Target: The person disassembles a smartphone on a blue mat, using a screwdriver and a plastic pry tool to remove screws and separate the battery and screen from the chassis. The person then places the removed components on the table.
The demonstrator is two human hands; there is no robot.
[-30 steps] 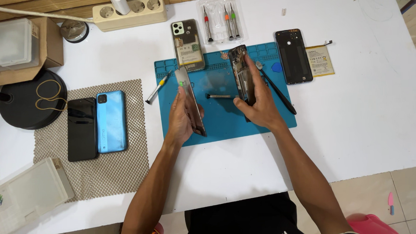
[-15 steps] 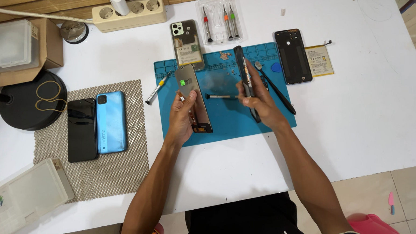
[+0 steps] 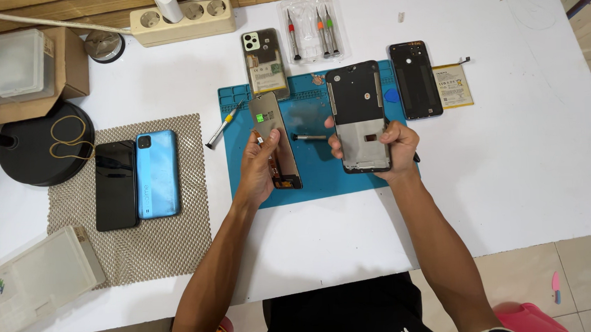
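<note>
My left hand [image 3: 259, 166] grips a detached phone screen panel [image 3: 274, 140], its brown back side up, over the left half of the blue work mat [image 3: 322, 175]. My right hand [image 3: 391, 148] holds a black phone middle frame [image 3: 358, 113] flat, inner side facing up, over the mat's right half. The two parts are apart, with a small metal tool [image 3: 309, 137] lying on the mat between them.
An opened phone [image 3: 264, 62], a screwdriver set [image 3: 311, 27], a black back cover [image 3: 414, 79] and a battery [image 3: 453, 85] lie beyond the mat. A yellow-handled tool [image 3: 222, 126] lies left. Two phones [image 3: 136, 178] rest on a mesh pad. A power strip [image 3: 183, 19] sits at the back.
Both parts were held upright on edge close together; my hands have since tilted them flat and drawn them apart, the frame turning face up in my right hand.
</note>
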